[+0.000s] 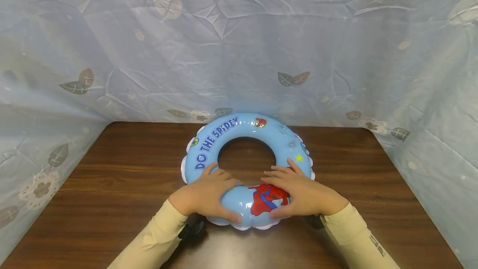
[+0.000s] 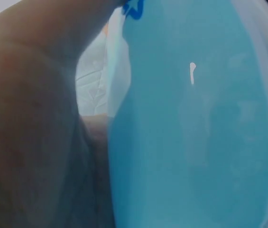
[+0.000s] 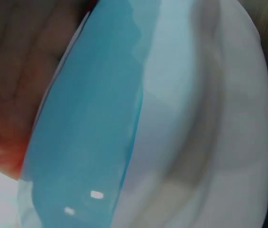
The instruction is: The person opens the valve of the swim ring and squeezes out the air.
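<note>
A light-blue inflated swim ring (image 1: 239, 201) with white scalloped edging lies on the table, lettered "DO THE SPIDEY" on its far left. My left hand (image 1: 210, 192) grips its near-left part, fingers over the top and thumb along the near side. On the near-right part, my right hand (image 1: 305, 193) grips likewise, partly covering a red and blue printed figure. In the left wrist view, the ring's blue side (image 2: 195, 118) fills most of the picture beside the hand (image 2: 24, 109). The right wrist view shows the blue and white tube (image 3: 91, 95) close to the palm.
The brown wood-grain table (image 1: 123, 186) extends around the ring. A pale blue-grey curtain (image 1: 239, 53) with leaf and flower prints stands behind the table and along both sides. Dark wrist straps (image 1: 193, 226) show below the cream sleeves (image 1: 157, 235).
</note>
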Available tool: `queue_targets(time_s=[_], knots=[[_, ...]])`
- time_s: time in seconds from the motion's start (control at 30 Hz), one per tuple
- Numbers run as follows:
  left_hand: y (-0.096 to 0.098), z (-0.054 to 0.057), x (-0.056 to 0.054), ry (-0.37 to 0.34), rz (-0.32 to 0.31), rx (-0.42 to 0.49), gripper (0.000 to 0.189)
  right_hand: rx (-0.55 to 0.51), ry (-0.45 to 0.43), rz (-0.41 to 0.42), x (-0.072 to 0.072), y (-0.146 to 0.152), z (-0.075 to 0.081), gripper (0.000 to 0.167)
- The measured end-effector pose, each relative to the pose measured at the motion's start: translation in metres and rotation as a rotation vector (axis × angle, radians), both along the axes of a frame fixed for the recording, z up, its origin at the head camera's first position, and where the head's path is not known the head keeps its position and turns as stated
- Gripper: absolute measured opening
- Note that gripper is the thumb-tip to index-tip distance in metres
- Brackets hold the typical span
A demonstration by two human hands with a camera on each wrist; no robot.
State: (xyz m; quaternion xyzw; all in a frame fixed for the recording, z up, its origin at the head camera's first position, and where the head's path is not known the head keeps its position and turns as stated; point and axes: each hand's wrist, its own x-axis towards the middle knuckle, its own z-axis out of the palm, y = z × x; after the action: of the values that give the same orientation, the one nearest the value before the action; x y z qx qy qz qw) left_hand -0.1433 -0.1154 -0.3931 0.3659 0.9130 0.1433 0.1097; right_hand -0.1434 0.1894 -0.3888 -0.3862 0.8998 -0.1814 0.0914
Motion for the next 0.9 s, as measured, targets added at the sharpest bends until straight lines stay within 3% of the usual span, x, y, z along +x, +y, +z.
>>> queue_targets(time_s=[0.17,0.4,0.6,0.9], knots=[[0.0009,-0.0011,0.0,0.002,0.012,0.004,0.088,0.019,-0.016,-0.021,-0.0005,-0.0017,0.0003,0.084],[0.0029,-0.0015,0.0005,-0.016,0.027,-0.011,0.103,0.045,-0.02,-0.033,0.0011,-0.0045,-0.0012,0.082],[0.0035,-0.0022,0.0007,-0.008,0.027,-0.029,0.092,0.044,-0.014,-0.028,0.0014,-0.0059,-0.0022,0.08],[0.0032,-0.0024,0.0003,-0.024,0.027,-0.026,0.091,0.025,-0.034,-0.032,0.002,-0.0063,-0.0035,0.079]])
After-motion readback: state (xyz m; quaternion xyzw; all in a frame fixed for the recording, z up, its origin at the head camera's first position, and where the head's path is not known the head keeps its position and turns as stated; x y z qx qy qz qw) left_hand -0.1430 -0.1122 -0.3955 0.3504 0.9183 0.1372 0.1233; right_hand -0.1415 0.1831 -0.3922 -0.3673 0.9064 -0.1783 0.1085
